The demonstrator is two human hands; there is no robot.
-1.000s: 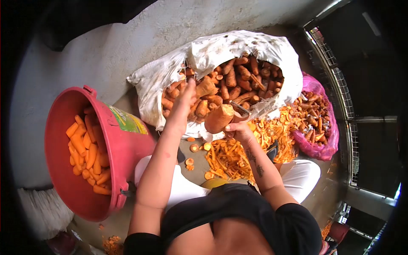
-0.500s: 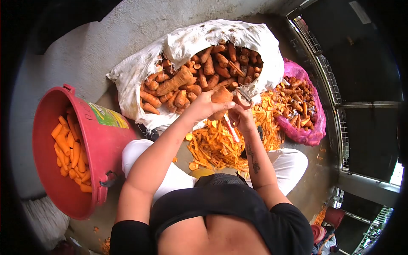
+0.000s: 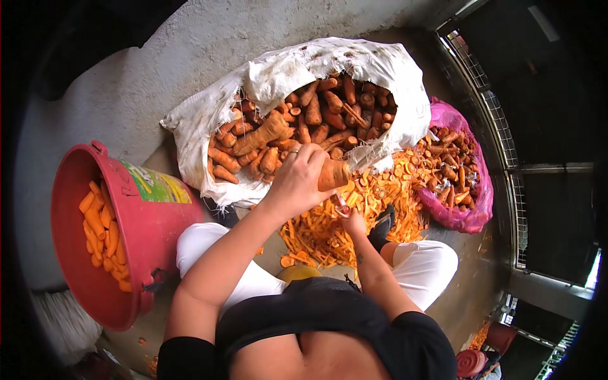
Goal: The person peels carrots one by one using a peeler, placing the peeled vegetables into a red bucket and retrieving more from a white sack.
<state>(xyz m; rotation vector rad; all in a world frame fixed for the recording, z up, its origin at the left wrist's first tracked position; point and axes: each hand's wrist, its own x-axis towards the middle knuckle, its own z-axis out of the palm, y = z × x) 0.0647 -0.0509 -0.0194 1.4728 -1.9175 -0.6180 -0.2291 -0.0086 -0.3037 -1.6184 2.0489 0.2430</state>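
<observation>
My left hand (image 3: 299, 179) is wrapped round a thick, unpeeled carrot (image 3: 334, 175), whose blunt end points right. Just below that carrot, my right hand (image 3: 352, 223) is closed on a peeler (image 3: 342, 204); only a small reddish-white and metal part of it shows. Both hands are over a heap of orange peelings and cut-off ends (image 3: 320, 228) on the floor. Behind them lies a torn white sack (image 3: 396, 69) full of unpeeled carrots (image 3: 313, 111).
A red tub (image 3: 158, 212) with peeled carrots (image 3: 104, 228) lies tilted at the left. To the right sits a pink plastic bag (image 3: 484, 183) holding carrot pieces. A grey wall (image 3: 209, 50) stands behind the sack. Red containers (image 3: 472, 362) appear at the lower right.
My right hand has moved down, away from the carrot's end, with the peeler. My left hand has turned over the carrot, its back now facing up.
</observation>
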